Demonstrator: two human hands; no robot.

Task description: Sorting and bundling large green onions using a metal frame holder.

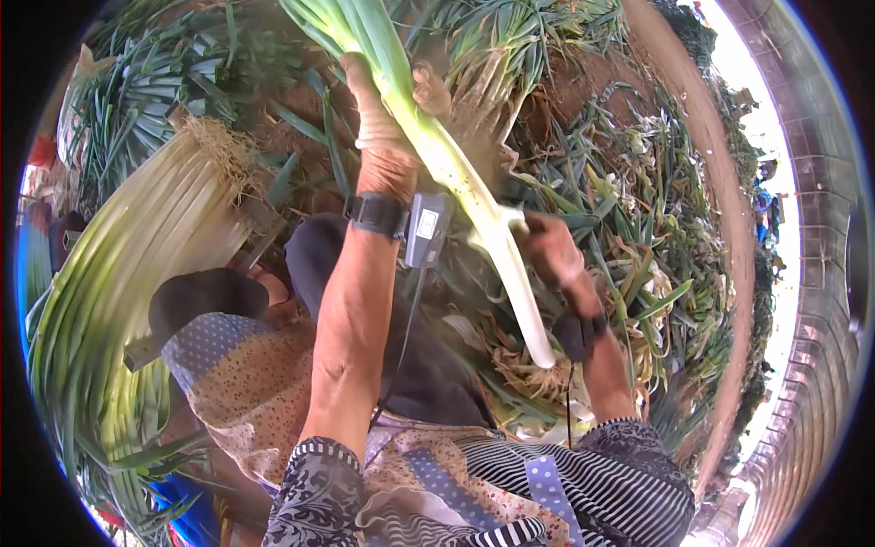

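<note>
My left hand (pixel 387 109) is wrapped round a long leek (pixel 447 162), just below its green leaves at the top of the view. The leek slants down to the right, its white root end hanging free over my lap. Beside the middle of the white shaft is my right hand (pixel 551 251), smeared by motion. A short torn flap of leaf sticks out from the shaft close to its fingers. Whether those fingers grip the flap cannot be made out. Each wrist wears a dark band, and a small grey box (pixel 427 230) with a cable is next to the left one.
A large bundle of leeks (pixel 137 246) with roots lies at my left. More green leeks (pixel 155 100) are at the far left, and another bunch (pixel 510 46) stands at the far middle. Stripped leaves (pixel 638 237) form a broad heap at my right. Beyond runs a bare dirt strip (pixel 711 137).
</note>
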